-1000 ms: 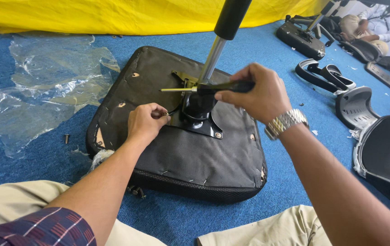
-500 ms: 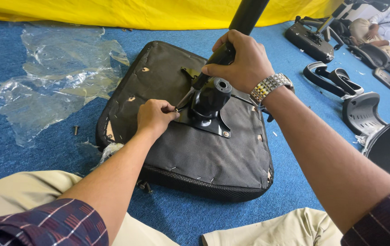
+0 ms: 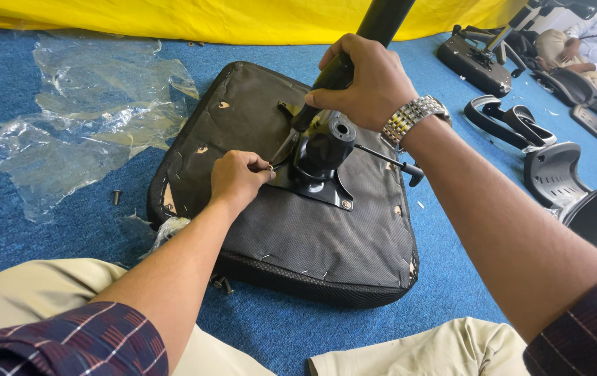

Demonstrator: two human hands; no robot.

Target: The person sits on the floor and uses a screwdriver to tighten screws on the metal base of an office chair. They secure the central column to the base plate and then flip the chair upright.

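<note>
An upturned black office chair seat (image 3: pixel 326 237) lies on the blue carpet, its black metal tilt mechanism (image 3: pixel 323 157) bolted at the middle. My left hand (image 3: pixel 237 179) pinches a small bolt at the mechanism plate's left edge. My right hand (image 3: pixel 368 82), with a metal watch on the wrist, is closed around the black handle of a screwdriver (image 3: pixel 316 104); its shaft slants down toward that bolt. A thin lever rod (image 3: pixel 389 159) sticks out to the right of the mechanism.
Crumpled clear plastic wrap (image 3: pixel 82 125) lies to the left, with a loose bolt (image 3: pixel 116 197) near it. Black armrests (image 3: pixel 504 122) and chair parts (image 3: pixel 556 177) sit at the right. Another person (image 3: pixel 591 45) sits far right by another seat. Yellow cloth (image 3: pixel 243 17) lines the back.
My right hand has lifted from the mechanism's top up and back, tilting the screwdriver steeper. My left hand stayed at the plate's left edge.
</note>
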